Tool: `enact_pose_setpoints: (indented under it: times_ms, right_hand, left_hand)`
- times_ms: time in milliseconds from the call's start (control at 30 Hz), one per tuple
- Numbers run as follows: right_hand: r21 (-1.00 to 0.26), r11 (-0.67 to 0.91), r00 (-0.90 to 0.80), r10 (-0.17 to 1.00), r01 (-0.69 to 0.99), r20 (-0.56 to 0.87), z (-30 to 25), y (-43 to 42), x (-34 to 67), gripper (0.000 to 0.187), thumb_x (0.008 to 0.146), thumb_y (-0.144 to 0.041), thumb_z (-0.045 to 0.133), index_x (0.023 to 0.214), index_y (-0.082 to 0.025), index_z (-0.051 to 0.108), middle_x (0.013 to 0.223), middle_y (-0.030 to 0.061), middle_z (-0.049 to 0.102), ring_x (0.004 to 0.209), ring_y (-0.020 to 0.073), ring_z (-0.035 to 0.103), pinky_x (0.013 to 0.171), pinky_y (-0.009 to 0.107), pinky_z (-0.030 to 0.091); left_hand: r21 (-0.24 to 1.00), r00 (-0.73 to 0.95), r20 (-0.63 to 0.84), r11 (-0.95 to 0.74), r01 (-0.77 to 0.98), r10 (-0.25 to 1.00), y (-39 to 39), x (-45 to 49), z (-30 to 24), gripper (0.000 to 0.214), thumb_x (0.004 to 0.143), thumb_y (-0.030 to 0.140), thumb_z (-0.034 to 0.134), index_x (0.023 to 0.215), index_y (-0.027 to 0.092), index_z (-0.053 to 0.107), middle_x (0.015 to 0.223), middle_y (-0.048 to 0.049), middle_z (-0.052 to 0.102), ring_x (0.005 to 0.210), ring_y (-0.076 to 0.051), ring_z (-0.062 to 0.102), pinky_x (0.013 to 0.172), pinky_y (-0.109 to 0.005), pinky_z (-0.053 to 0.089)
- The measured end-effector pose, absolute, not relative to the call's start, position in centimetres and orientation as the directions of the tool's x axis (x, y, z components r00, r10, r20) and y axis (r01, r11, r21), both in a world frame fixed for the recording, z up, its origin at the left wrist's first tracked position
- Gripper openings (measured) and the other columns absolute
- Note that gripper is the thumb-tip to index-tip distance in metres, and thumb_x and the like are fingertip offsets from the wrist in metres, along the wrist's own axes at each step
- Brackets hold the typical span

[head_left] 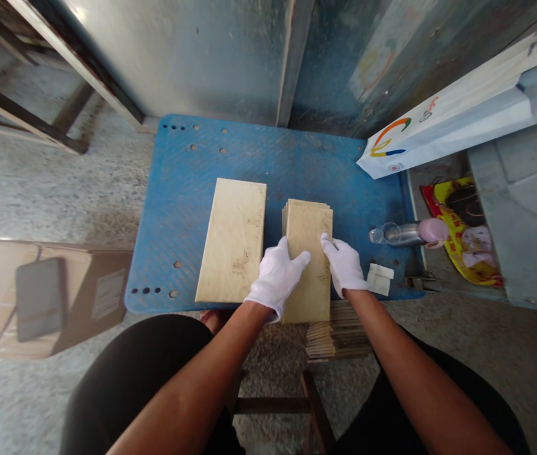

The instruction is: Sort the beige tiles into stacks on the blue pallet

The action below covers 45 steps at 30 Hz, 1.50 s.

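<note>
A stack of thin cream-coloured boards lies lengthwise on the blue table, with smudges on its top face. My left hand, in a white glove, holds its left edge, the thumb resting over the top board. At the right edge my right hand, also gloved, presses with its thumb at the rim; its other fingers are partly hidden. To the left lies a wider cream board, marked with dark stains. Below the table edge, partly behind my right forearm, more stacked boards show their edges.
A flask with a pink cap lies at the table's right, near a small white paper. A white paper bag leans at the back right. A metal panel borders the far side. A cardboard box stands left.
</note>
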State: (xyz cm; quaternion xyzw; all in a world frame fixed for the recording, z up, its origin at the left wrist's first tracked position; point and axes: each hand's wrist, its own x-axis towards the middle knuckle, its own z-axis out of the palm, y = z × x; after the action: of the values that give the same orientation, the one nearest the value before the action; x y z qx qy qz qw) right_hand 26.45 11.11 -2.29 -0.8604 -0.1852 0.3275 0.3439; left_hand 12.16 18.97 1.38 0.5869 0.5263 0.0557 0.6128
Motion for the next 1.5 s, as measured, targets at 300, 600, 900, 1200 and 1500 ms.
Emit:
enact_pose_setpoints:
  times_ms: [300,600,900,1200,1500]
  right_hand:
    - [-0.656,-0.741,0.746,0.518,0.146,-0.419,-2.0,11.4,26.6,0.058,0.08,-0.069,0.052,0.09,-0.017,0.073,0.091,0.006,0.073,0.081,0.02,0.06,0.076,0.028,0.044]
    - [-0.454,-0.806,0.778,0.544,0.381,-0.314,-1.2,12.7,26.6,0.049,0.093,-0.057,0.04,0.094,-0.019,0.072,0.091,0.01,0.068,0.082,0.0217,0.057,0.074,0.03,0.039]
    - [-0.259,-0.811,0.758,0.583,0.524,-0.293,-1.7,13.2,26.2,0.045,0.097,-0.053,0.04,0.098,-0.02,0.07,0.086,0.0087,0.062,0.083,0.0214,0.057,0.072,0.029,0.037]
    - [-0.071,-0.767,0.739,0.635,0.637,-0.226,-2.0,13.0,25.2,0.05,0.1,-0.049,0.038,0.125,-0.013,0.06,0.102,0.0157,0.062,0.091,0.0259,0.059,0.071,0.033,0.038]
    - [-0.101,-0.745,0.719,0.664,0.659,-0.206,-2.1,12.4,25.2,0.056,0.097,-0.049,0.042,0.138,-0.012,0.051,0.102,0.0159,0.064,0.09,0.0272,0.061,0.07,0.033,0.04]
  left_hand:
    - [0.735,0.409,-0.588,0.249,0.631,0.698,18.9,12.7,2.0,0.066,0.085,0.044,0.06,0.139,0.008,0.046,0.131,-0.0219,0.061,0.121,-0.03,0.059,0.099,-0.038,0.046]
    - [0.674,0.446,-0.558,0.069,0.736,0.7,18.7,13.3,2.8,0.078,0.088,0.04,0.057,0.15,0.002,0.029,0.148,-0.0229,0.043,0.137,-0.031,0.042,0.113,-0.038,0.034]
    - [0.689,0.528,-0.504,-0.051,0.723,0.683,18.3,12.8,1.7,0.081,0.086,0.035,0.057,0.151,0.002,0.021,0.156,-0.0233,0.029,0.145,-0.028,0.031,0.116,-0.035,0.03]
    - [0.674,0.511,-0.547,-0.013,0.738,0.663,18.3,12.8,1.8,0.082,0.085,0.036,0.056,0.15,-0.002,0.022,0.152,-0.0262,0.036,0.141,-0.03,0.037,0.113,-0.036,0.034]
    - [0.695,0.499,-0.553,0.04,0.718,0.667,18.2,13.0,1.4,0.085,0.084,0.039,0.058,0.151,0.003,0.021,0.154,-0.0233,0.035,0.142,-0.029,0.037,0.113,-0.034,0.033]
